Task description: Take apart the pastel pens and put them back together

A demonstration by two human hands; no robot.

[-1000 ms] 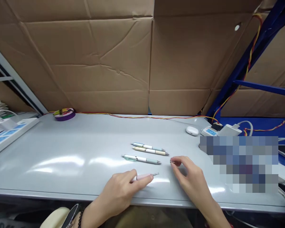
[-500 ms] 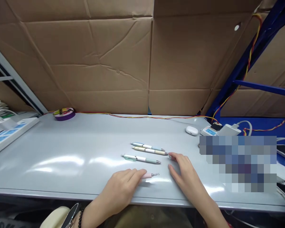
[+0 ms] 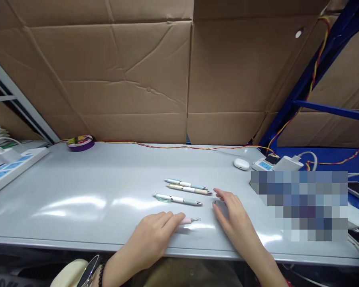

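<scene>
My left hand (image 3: pixel 154 235) rests on the grey table (image 3: pixel 107 179) near its front edge. It grips a pink pen (image 3: pixel 186 220) whose thin metal tip pokes out to the right. My right hand (image 3: pixel 235 215) lies flat to the right of it, fingers apart, with a small dark piece (image 3: pixel 214 203) at the thumb tip. Three pens lie side by side just beyond the hands: a blue one (image 3: pixel 185 184), a beige one (image 3: pixel 188 189) and a green one (image 3: pixel 178 199). My right index finger points at the beige pen's tip.
A white power strip (image 3: pixel 6 171) lies at the left edge and a purple tape roll (image 3: pixel 81 142) at the back left. A red-yellow wire (image 3: pixel 173 147) runs along the cardboard wall. At the right are a white earbud case (image 3: pixel 241 164), a charger (image 3: pixel 284 163) and a blue rack (image 3: pixel 317 71).
My right hand went from pinching a small metal piece to reaching toward the beige pen's tip, fingers now spread. My left hand slid further over the pink pen.
</scene>
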